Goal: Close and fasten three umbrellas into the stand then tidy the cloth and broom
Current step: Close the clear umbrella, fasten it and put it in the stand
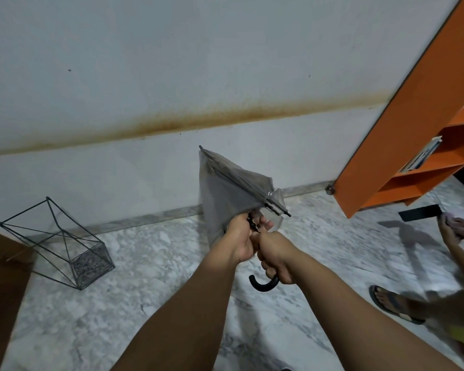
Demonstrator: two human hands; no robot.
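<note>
The wire stand [56, 243] lies left of the umbrella [229, 194], the shelf [410, 145] to its right.

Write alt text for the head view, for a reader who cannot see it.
Two hands hold a clear umbrella, partly folded, pointing at a white wall: the left hand grips the canopy base, the right hand the shaft above the black hooked handle. An empty wire stand sits on the marble floor to the left; an orange shelf stands at right.

You've got an orange shelf unit [402, 135] at right against the stained wall [172, 76], marble floor [145, 303], a bystander's sandalled foot [391, 302] lower right.
</note>
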